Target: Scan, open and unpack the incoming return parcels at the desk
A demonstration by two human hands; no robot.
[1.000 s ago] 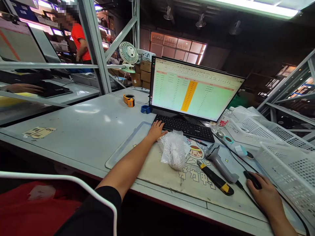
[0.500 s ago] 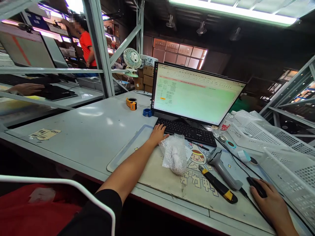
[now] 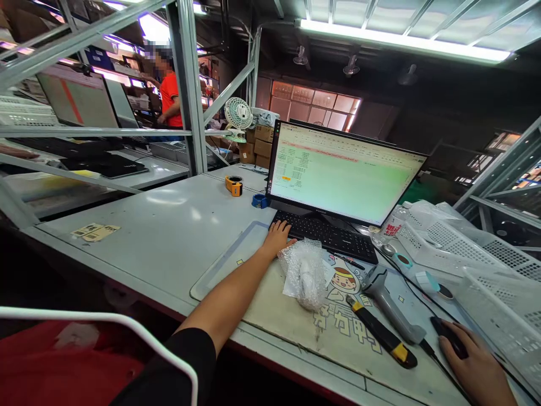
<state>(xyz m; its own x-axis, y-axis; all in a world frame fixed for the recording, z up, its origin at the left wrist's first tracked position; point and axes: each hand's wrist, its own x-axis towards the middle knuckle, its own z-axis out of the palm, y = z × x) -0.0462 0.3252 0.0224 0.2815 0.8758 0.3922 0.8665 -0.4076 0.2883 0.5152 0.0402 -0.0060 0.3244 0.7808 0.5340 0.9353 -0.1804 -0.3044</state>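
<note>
My left hand (image 3: 276, 239) rests on the left end of a black keyboard (image 3: 325, 234), its fingers stretched over the keys. At the lower right, my right hand (image 3: 473, 355) is wrapped over a black computer mouse (image 3: 453, 337). Between the hands lies a bubble-wrapped item (image 3: 307, 276) on a printed desk mat (image 3: 291, 332); what is inside cannot be made out. To its right are a black and yellow utility knife (image 3: 382, 332) and a grey barcode scanner (image 3: 393, 307). Behind the keyboard a monitor (image 3: 342, 175) shows a spreadsheet.
White perforated baskets (image 3: 507, 304) stand along the right. Tape rolls, one orange (image 3: 234, 186) and one blue (image 3: 259, 201), sit left of the monitor. Paper labels (image 3: 95, 232) lie at the table's left. Beyond the metal frame (image 3: 192, 84) stands a person in red (image 3: 169, 98).
The whole view has shifted, so things appear slightly lower and further right. My left hand stays at the keyboard and my right hand on the mouse. The other worker's hand at the far left has drawn back.
</note>
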